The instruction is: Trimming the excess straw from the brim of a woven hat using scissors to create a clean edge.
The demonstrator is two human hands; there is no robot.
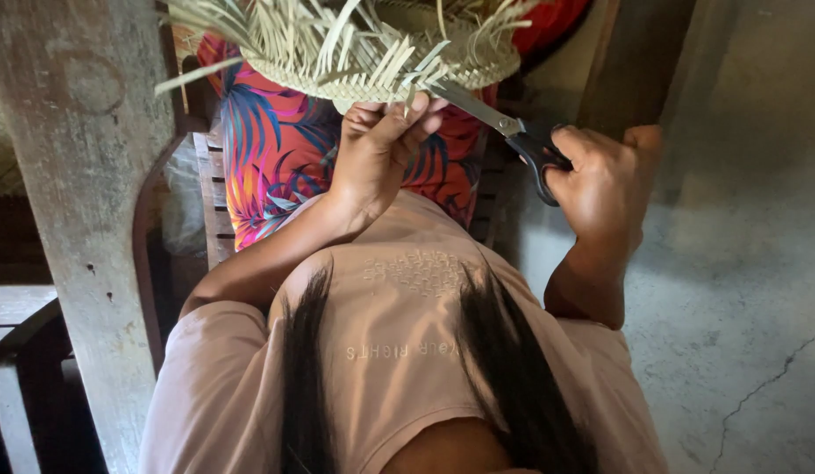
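Observation:
A woven straw piece [372, 53] with many loose pale strips sticking out lies on my lap at the top of the view. My left hand [377, 154] pinches a few strips at its near rim. My right hand [605, 180] grips the black handles of a pair of scissors [495, 123]. The metal blades point left toward the strips beside my left fingers. Below the woven piece shows my bright floral-patterned garment [276, 149].
A weathered wooden post [83, 175] stands at the left. A dark wooden chair frame [206, 211] sits beside my left arm. Cracked grey concrete floor [741, 333] spreads on the right. A dark doorframe edge [636, 61] rises at the upper right.

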